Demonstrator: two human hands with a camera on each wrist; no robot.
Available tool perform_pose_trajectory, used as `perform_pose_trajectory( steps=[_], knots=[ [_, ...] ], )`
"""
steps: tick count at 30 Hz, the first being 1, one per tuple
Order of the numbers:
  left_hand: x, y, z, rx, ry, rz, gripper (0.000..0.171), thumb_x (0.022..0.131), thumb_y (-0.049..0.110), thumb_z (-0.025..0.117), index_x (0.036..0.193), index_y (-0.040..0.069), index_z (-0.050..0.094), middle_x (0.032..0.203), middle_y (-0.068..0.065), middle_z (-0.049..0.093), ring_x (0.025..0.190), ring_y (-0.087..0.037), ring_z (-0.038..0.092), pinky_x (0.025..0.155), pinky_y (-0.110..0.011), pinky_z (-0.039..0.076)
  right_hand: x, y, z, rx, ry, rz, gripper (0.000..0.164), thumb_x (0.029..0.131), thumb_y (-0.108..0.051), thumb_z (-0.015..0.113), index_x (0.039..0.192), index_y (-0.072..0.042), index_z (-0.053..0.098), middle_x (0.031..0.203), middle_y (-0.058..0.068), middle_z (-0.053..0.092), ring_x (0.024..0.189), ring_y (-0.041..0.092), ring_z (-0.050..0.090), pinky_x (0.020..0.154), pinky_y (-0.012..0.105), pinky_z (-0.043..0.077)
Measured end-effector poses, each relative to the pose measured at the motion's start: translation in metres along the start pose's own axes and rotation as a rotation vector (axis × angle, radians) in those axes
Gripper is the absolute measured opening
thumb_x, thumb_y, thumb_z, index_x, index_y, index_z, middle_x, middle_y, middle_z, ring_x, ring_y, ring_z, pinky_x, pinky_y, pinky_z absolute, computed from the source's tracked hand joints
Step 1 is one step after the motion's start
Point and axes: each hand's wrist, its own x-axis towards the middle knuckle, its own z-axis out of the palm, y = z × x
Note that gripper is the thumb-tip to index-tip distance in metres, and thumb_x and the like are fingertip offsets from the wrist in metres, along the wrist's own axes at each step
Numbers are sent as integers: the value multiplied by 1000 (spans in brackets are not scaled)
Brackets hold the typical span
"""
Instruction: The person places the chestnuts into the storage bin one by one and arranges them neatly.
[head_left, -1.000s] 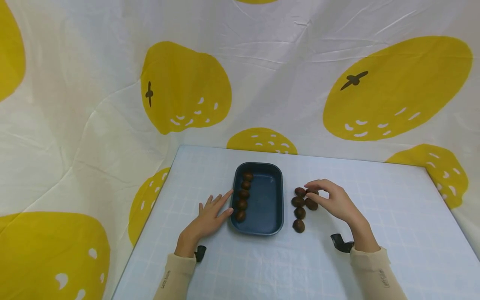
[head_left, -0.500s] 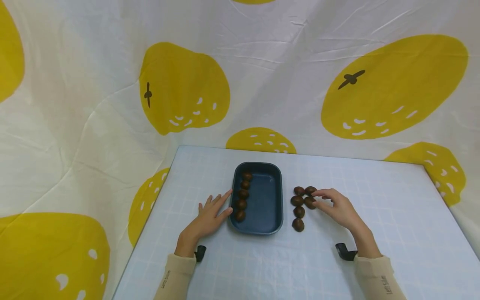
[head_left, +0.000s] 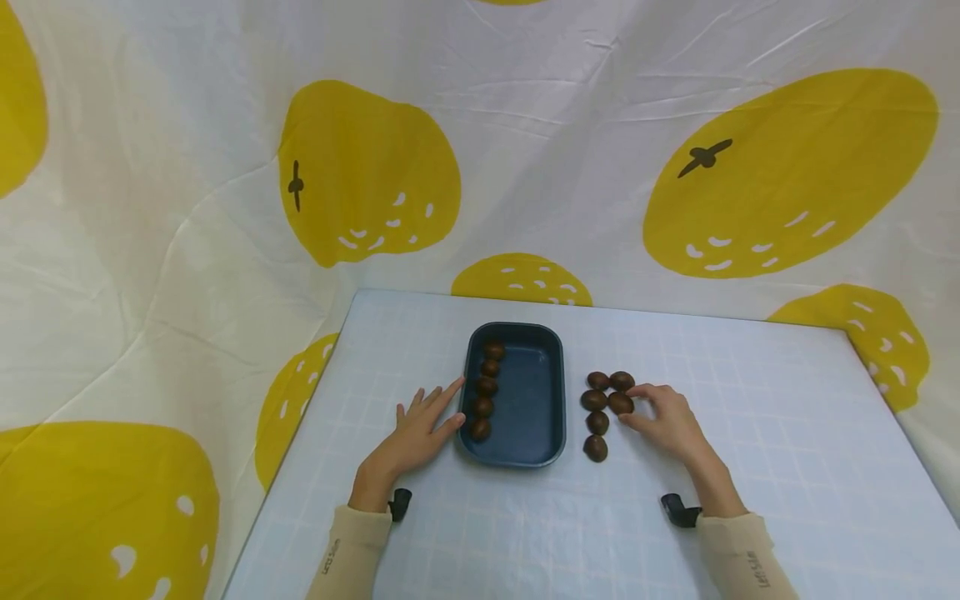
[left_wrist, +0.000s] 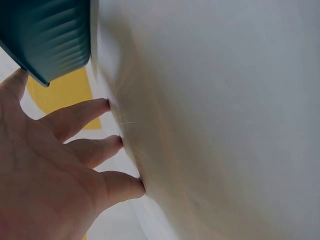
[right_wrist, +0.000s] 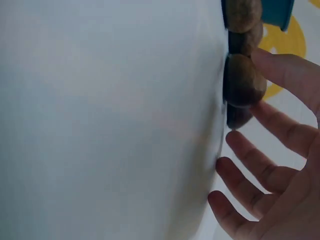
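Observation:
My left hand (head_left: 416, 433) lies spread beside a dark blue tray (head_left: 527, 458), with index finger and thumb at its left rim. In the left wrist view its other fingertips (left_wrist: 141, 187) rest on the white cloth. Inside the tray, several brown chestnuts (head_left: 484, 407) form a column along the left side. To the right of the tray, my right hand (head_left: 670, 425) has thumb and index finger on opposite sides of a chestnut (head_left: 620, 403), pinching it at table level. The right wrist view shows this chestnut (right_wrist: 243, 82) between the two fingertips, the other fingers lower on the cloth.
Several more chestnuts (head_left: 596, 423) line up left of the right hand, and one chestnut (head_left: 622, 381) lies just behind the pinched one. A pale checked cloth (head_left: 480, 533) covers the table. Behind it hangs a white curtain (head_left: 540, 183) with yellow fruit prints.
My right hand drew back right from the rear chestnut, then came down around the front one of the right column. The left hand and the chestnuts stay in place.

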Motion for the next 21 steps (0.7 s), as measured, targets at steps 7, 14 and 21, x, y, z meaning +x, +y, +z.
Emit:
perform_pose_trajectory(
  steps=[7,14,21],
  knots=[
    [0,1,-1,-2,-7,-11,63,100,66,38,157,51,16,163,-12,25,148,-47,4,108,-73,-7,-1,-5,5,-85,5,64,46,85,-32,81,116,-1,67,120,31,58,114,52,50,87,67,42],
    [1,-1,0,-4,-10,-10,63,100,65,39,157,51,16,163,-11,25,148,-47,3,108,-73,-7,0,-7,7,-109,-3,109,49,86,-34,79,117,1,67,125,34,54,116,54,46,88,69,40],
    [1,-2,0,-2,-7,-6,63,100,66,38,156,52,16,163,-10,24,148,-46,3,107,-73,-7,0,-9,6,-104,5,114,46,85,-32,80,112,4,68,124,35,53,117,55,45,90,69,39]
  ],
)
